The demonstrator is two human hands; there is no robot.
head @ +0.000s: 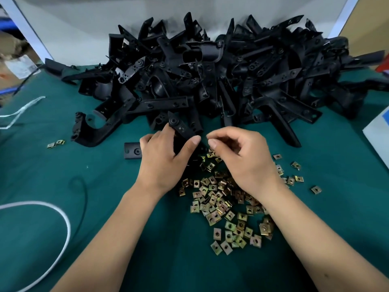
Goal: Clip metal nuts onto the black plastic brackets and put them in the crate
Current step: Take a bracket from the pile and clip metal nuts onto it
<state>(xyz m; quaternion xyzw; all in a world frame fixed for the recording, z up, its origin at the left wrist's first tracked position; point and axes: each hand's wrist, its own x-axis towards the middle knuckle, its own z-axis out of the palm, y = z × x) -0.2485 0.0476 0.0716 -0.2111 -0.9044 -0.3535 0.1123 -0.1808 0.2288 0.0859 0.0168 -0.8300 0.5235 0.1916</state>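
Observation:
My left hand (166, 157) grips a black plastic bracket (180, 128) just above the table, its round-holed end pointing away from me. My right hand (240, 157) hovers beside it with thumb and forefinger curled together near the bracket's near end; I cannot tell whether a nut sits between them. Below both hands lies a spread of several brass-coloured metal clip nuts (223, 207). A big heap of black brackets (210, 76) fills the back of the table. No crate is in view.
The table wears a green cloth (105, 228). A loose flat black piece (132, 151) lies left of my left hand, and two stray nuts (55, 143) sit further left. A white cord (63, 224) loops at the left front. A white-blue box (379, 131) stands at the right edge.

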